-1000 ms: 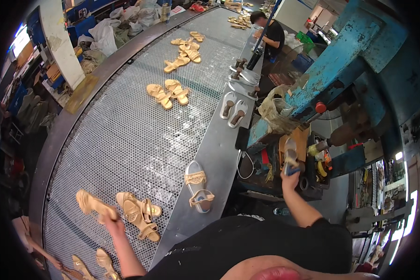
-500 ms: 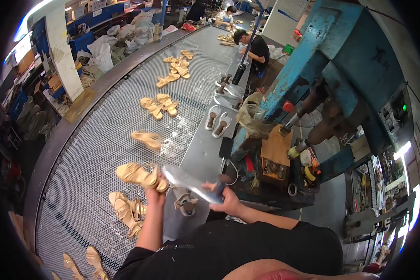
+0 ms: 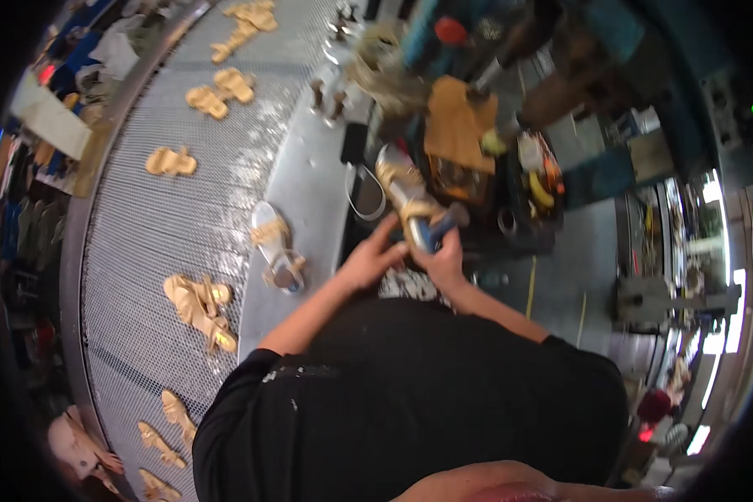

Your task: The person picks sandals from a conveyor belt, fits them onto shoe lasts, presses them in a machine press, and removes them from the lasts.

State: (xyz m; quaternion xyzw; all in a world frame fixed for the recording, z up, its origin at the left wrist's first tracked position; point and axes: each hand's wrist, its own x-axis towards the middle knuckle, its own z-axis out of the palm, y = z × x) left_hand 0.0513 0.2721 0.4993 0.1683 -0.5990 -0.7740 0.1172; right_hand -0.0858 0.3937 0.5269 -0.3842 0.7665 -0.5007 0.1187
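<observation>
Above the front of the machine I hold a sandal (image 3: 402, 186) with tan straps over a silver, foot-shaped shoe last. My right hand (image 3: 445, 266) is closed round its heel end, where a blue part shows. My left hand (image 3: 373, 258) is beside the heel, thumb and fingers apart; blur hides whether it touches the sandal. A second silver last with tan straps (image 3: 269, 233) lies on the grey metal ledge (image 3: 309, 180) to the left of my hands.
Tan sandals (image 3: 199, 309) lie in pairs along the mesh conveyor (image 3: 142, 243) on the left. A blue press (image 3: 611, 42) stands at the upper right, with a brown board (image 3: 460, 125) below its head. A black phone (image 3: 354, 144) and white cable (image 3: 368, 197) are on the ledge.
My hands have moved right, from the conveyor to the machine. The sandal from my left hand is now over the last in my right hand. The view has turned downward.
</observation>
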